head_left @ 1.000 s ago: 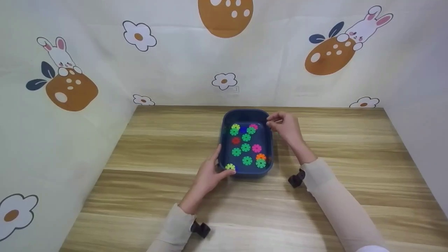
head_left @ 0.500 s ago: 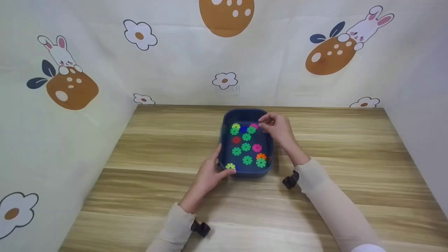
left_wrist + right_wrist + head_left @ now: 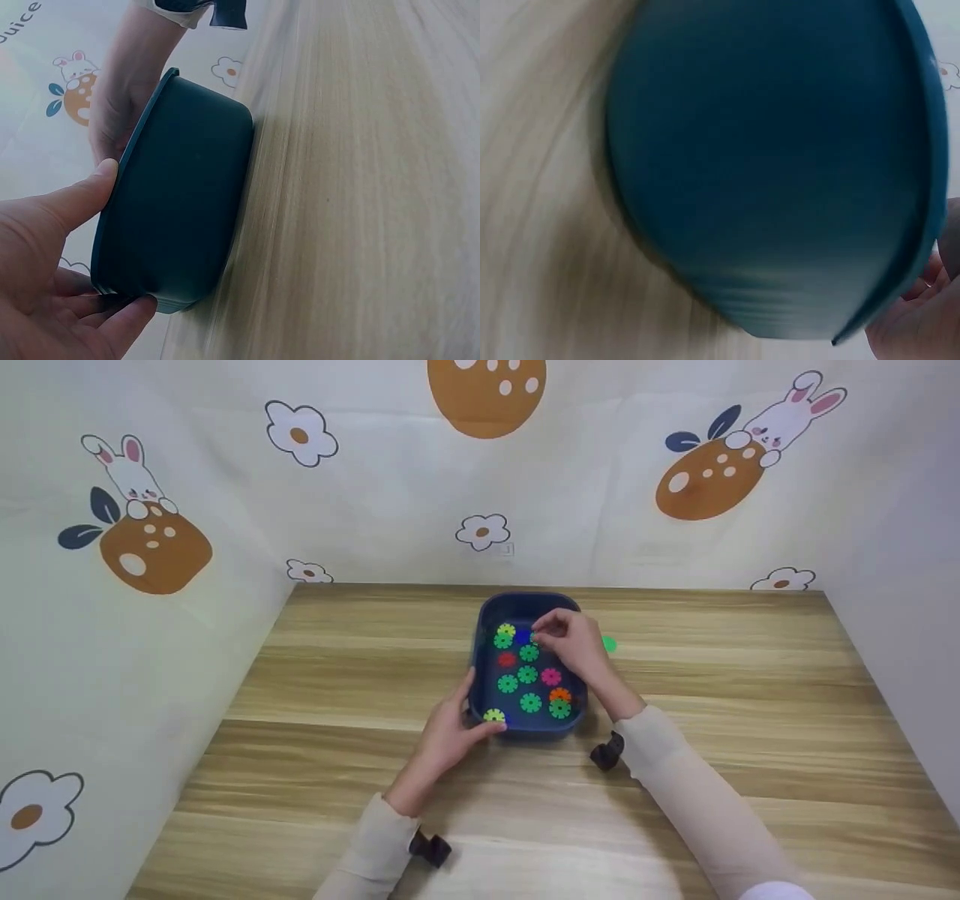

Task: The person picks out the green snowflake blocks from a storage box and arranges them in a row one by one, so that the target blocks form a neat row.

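A dark blue plastic basin (image 3: pixel 529 723) stands on the wooden table, holding several small notched plastic discs. My left hand (image 3: pixel 448 733) grips its near left corner, thumb on the rim and fingers against the outer wall; the left wrist view shows this grip (image 3: pixel 56 247) too. Over the far right part of the basin, my right hand (image 3: pixel 574 641) reaches in with thumb and forefinger slightly apart. Its fingertips are right by a green disc that they mostly cover. Near them lie a blue disc (image 3: pixel 521 637) and another green disc (image 3: pixel 529 652).
A bright green round piece (image 3: pixel 610 644) lies on the table right of the basin, beside my right wrist. More discs, among them a red (image 3: pixel 507 659), a pink (image 3: pixel 551 676) and an orange one (image 3: pixel 559 694), are in the basin. A patterned backdrop (image 3: pixel 390 510) encloses the table.
My right hand has moved left from the basin's right rim to above the discs inside, covering a pink disc. The green piece on the table has come into view. My left hand stays in place.
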A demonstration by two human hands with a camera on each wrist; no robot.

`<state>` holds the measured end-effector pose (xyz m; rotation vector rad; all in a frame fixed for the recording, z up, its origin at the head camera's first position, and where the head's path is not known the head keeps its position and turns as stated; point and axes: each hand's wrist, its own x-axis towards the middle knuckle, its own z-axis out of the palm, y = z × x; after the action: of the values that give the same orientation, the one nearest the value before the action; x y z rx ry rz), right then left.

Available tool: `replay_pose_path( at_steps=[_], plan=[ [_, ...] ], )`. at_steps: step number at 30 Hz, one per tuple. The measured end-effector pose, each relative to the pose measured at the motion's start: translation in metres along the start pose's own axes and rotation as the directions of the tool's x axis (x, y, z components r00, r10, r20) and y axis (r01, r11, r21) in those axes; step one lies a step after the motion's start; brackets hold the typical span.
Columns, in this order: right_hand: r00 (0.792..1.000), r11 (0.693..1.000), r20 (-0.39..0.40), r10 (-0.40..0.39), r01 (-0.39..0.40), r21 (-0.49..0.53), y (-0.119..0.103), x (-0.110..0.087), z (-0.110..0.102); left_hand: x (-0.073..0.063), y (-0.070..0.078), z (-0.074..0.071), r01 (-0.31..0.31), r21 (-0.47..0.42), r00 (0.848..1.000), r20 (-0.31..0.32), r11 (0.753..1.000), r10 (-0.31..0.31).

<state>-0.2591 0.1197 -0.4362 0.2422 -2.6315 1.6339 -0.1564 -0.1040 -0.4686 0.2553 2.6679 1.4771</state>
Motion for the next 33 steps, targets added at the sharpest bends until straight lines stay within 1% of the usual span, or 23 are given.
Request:
replay_pose_path(
  at_steps=[3, 6, 11, 15, 19, 23, 25, 27, 29, 33],
  plan=[
    [1.000, 1.000, 0.004, -0.013, 0.013, -0.007, 0.000, -0.001, 0.006, 0.000, -0.001, 0.000, -0.043, 0.018, 0.999, -0.006, 0.999, 0.043],
    [1.000, 0.999, 0.015, -0.011, 0.011, -0.033, 0.000, -0.001, 0.010, 0.001, -0.001, 0.000, -0.070, 0.020, 0.997, -0.011, 0.997, 0.070],
    [0.999, 0.998, 0.034, 0.009, -0.007, -0.066, -0.001, -0.002, 0.018, 0.001, 0.000, 0.000, -0.060, -0.009, 0.998, -0.006, 0.998, 0.060],
    [0.996, 0.998, 0.080, 0.029, -0.024, -0.065, 0.002, -0.003, 0.028, 0.001, -0.001, -0.001, -0.057, -0.017, 0.998, 0.000, 0.998, 0.057],
    [0.983, 0.994, 0.167, 0.070, -0.055, -0.093, 0.009, -0.006, 0.039, -0.002, -0.003, 0.001, -0.044, -0.019, 0.999, 0.010, 0.999, 0.044],
    [0.956, 0.983, 0.256, 0.143, -0.107, -0.148, 0.015, -0.010, 0.045, -0.006, -0.005, 0.003, -0.031, -0.013, 0.999, 0.031, 0.999, 0.032],
    [0.943, 0.976, 0.285, 0.172, -0.124, -0.178, 0.016, -0.012, 0.047, -0.007, -0.006, 0.003, -0.024, -0.014, 0.999, 0.031, 1.000, 0.024],
    [0.934, 0.969, 0.302, 0.189, -0.129, -0.209, 0.016, -0.011, 0.049, -0.006, -0.005, 0.002, -0.016, -0.018, 1.000, 0.026, 1.000, 0.017],
    [0.931, 0.961, 0.308, 0.198, -0.124, -0.246, 0.014, -0.009, 0.051, -0.005, -0.004, 0.001, -0.008, -0.022, 1.000, 0.017, 1.000, 0.008],
    [0.938, 0.934, 0.303, 0.171, -0.056, -0.353, 0.013, -0.004, 0.051, 0.000, -0.001, 0.000, -0.033, -0.007, 0.999, 0.006, 0.999, 0.033]
  ],
)
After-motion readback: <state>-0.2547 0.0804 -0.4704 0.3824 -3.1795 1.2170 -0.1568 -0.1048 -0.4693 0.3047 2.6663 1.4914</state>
